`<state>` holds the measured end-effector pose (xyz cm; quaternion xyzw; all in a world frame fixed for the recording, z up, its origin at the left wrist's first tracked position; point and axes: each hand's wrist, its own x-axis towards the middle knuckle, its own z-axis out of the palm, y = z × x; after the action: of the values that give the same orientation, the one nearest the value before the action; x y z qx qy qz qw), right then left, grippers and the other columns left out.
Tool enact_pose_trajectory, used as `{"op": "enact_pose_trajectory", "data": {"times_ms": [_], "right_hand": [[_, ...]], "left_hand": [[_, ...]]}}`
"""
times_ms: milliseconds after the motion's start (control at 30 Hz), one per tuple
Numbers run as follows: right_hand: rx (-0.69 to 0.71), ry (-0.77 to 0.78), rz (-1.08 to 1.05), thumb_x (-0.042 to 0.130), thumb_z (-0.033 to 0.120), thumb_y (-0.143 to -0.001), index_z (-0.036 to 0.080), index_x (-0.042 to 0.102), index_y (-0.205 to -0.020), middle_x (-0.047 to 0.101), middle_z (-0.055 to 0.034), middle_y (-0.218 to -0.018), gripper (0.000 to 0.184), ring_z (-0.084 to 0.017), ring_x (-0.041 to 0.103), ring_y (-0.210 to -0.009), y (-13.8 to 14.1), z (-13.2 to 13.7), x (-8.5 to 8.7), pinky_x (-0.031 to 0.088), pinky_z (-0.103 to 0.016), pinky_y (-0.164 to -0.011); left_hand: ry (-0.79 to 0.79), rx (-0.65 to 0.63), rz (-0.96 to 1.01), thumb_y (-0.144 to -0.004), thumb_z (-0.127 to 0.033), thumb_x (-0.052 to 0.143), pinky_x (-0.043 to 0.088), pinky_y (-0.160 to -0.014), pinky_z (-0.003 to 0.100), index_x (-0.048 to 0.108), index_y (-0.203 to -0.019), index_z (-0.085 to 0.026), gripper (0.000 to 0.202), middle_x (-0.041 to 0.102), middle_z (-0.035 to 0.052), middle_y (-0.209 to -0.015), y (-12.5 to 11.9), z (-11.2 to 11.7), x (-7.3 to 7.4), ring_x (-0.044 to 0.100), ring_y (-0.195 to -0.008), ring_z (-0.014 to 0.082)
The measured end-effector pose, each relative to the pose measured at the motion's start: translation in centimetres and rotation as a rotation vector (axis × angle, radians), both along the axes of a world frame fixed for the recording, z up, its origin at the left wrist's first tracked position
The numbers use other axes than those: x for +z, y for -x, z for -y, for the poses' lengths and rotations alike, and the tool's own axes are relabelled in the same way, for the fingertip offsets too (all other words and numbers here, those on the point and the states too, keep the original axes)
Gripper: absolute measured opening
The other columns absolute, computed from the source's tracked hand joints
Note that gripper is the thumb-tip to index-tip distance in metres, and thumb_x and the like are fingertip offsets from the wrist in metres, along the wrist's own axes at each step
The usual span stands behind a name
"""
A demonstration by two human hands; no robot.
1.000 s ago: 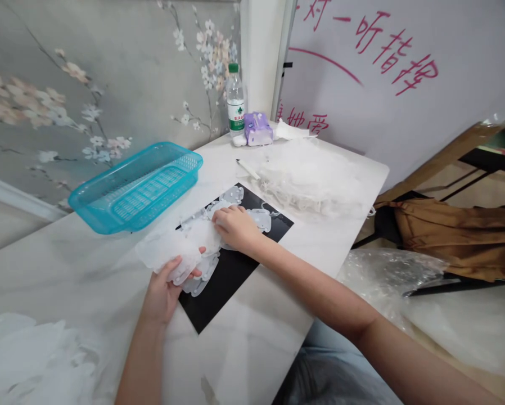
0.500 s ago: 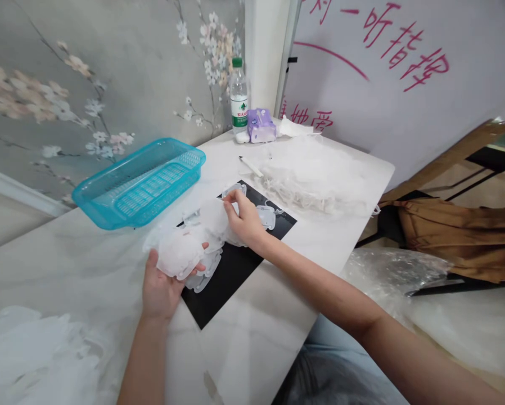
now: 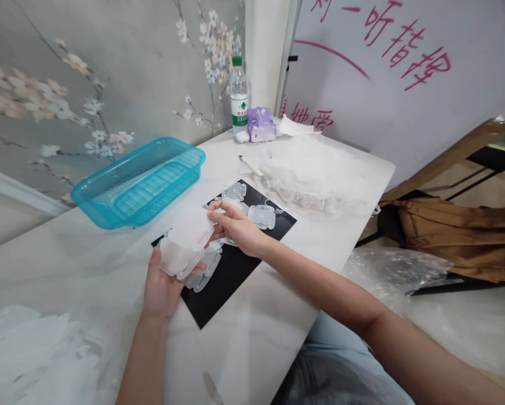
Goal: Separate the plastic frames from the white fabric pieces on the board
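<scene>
My left hand cups a folded stack of soft translucent white pads above the near left corner of a black mat. My right hand reaches in from the right, its fingertips pinching the stack's upper edge. Several flat translucent plastic pieces with small round studs lie on the mat, among them one right of my right hand and another beneath the stack. The stack hides part of the mat and the pieces under it.
A turquoise plastic basket stands left on the white marble-patterned table. A heap of white netting, a white marker, a water bottle and a purple tissue pack are at the back. A brown bag lies beyond the right edge.
The pads have been lifted and folded upward into a taller stack. My right hand has shifted left and lower, off the pieces, so more of the studded pieces on the mat show.
</scene>
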<state>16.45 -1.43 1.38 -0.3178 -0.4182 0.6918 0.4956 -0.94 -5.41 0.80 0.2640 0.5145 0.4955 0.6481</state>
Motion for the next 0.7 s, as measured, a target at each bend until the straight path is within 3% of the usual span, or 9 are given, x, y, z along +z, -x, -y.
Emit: {"op": "enact_pose_trajectory", "data": {"times_ms": [67,133,200,267,333,400,500,600,700], "right_hand": [[-0.204,-0.144,0.165,0.044,0.035,-0.092,0.024,0.041,-0.091,0.060,0.0029,-0.071,0.012,-0.013,0.065,-0.066,0.5,0.4,-0.5,0.052,-0.029,-0.069],[-0.294,-0.436,0.425,0.040,0.034,-0.094,0.023,0.045,-0.097,0.066,-0.0033,-0.087,0.012,-0.016,0.066,-0.083,1.2,1.0,-1.1,0.052,-0.033,-0.079],[-0.116,-0.783,0.683,0.043,0.034,-0.094,0.021,0.049,-0.106,0.067,-0.0096,-0.106,0.018,-0.020,0.064,-0.098,1.7,1.7,-1.4,0.049,-0.036,-0.089],[0.096,-1.002,0.832,0.046,0.033,-0.094,0.017,0.048,-0.117,0.066,-0.0126,-0.115,0.028,-0.022,0.062,-0.105,2.0,2.1,-1.5,0.047,-0.038,-0.095],[0.097,-1.030,0.896,0.041,0.031,-0.097,0.014,0.044,-0.124,0.064,-0.0138,-0.120,0.032,-0.021,0.061,-0.109,1.9,2.1,-1.3,0.047,-0.037,-0.095],[-0.009,-0.958,0.941,0.034,0.026,-0.098,0.014,0.045,-0.123,0.063,-0.0143,-0.119,0.030,-0.021,0.060,-0.109,1.4,1.6,-1.1,0.048,-0.036,-0.092],[-0.145,-0.806,1.093,0.037,0.018,-0.094,0.011,0.052,-0.114,0.063,-0.0160,-0.114,0.026,-0.024,0.057,-0.108,0.3,0.3,-1.2,0.046,-0.040,-0.093],[-0.161,-0.670,1.226,0.047,0.016,-0.090,0.008,0.055,-0.112,0.061,-0.0183,-0.114,0.025,-0.028,0.054,-0.110,-0.5,-0.9,-1.6,0.043,-0.043,-0.097],[-0.143,-0.829,1.123,0.050,0.032,-0.092,0.010,0.053,-0.118,0.059,-0.0183,-0.121,0.034,-0.027,0.052,-0.114,-0.7,-1.0,-1.8,0.041,-0.043,-0.101]], "left_hand": [[0.006,-0.009,0.026,-0.092,-0.048,0.040,0.050,-0.043,0.021,0.066,-0.105,-0.011,0.047,0.074,0.0104,-0.078,-0.1,0.0,0.1,0.067,-0.055,0.0180],[0.026,0.055,0.053,-0.095,-0.047,0.032,0.050,-0.041,0.021,0.066,-0.104,-0.012,0.050,0.073,0.0087,-0.076,-0.2,-0.1,0.2,0.067,-0.056,0.0174],[0.061,0.167,0.055,-0.097,-0.039,0.031,0.051,-0.042,0.020,0.068,-0.097,-0.013,0.045,0.073,0.0063,-0.076,-0.3,-0.2,0.2,0.066,-0.058,0.0155],[0.102,0.238,0.034,-0.093,-0.025,0.041,0.052,-0.045,0.018,0.068,-0.091,-0.013,0.029,0.073,0.0034,-0.076,-0.5,-0.4,0.1,0.066,-0.058,0.0130],[0.114,0.232,0.003,-0.084,-0.011,0.052,0.051,-0.045,0.017,0.068,-0.094,-0.013,0.018,0.072,0.0009,-0.075,-0.6,-0.4,-0.1,0.064,-0.055,0.0118],[0.089,0.179,-0.029,-0.078,-0.007,0.057,0.049,-0.042,0.017,0.067,-0.102,-0.013,0.027,0.072,0.0007,-0.072,-0.7,-0.3,-0.1,0.063,-0.051,0.0124],[0.034,0.049,-0.041,-0.085,-0.025,0.055,0.048,-0.040,0.019,0.066,-0.111,-0.010,0.032,0.073,0.0072,-0.072,-0.5,-0.1,-0.1,0.063,-0.049,0.0157],[-0.014,-0.024,-0.008,-0.094,-0.053,0.027,0.051,-0.043,0.024,0.064,-0.115,-0.007,0.063,0.073,0.0158,-0.082,-0.2,0.0,0.0,0.066,-0.053,0.0196],[-0.020,0.002,0.011,-0.094,-0.062,0.009,0.051,-0.043,0.025,0.062,-0.119,-0.006,0.081,0.073,0.0154,-0.081,-0.1,-0.1,0.0,0.066,-0.053,0.0201]]}}
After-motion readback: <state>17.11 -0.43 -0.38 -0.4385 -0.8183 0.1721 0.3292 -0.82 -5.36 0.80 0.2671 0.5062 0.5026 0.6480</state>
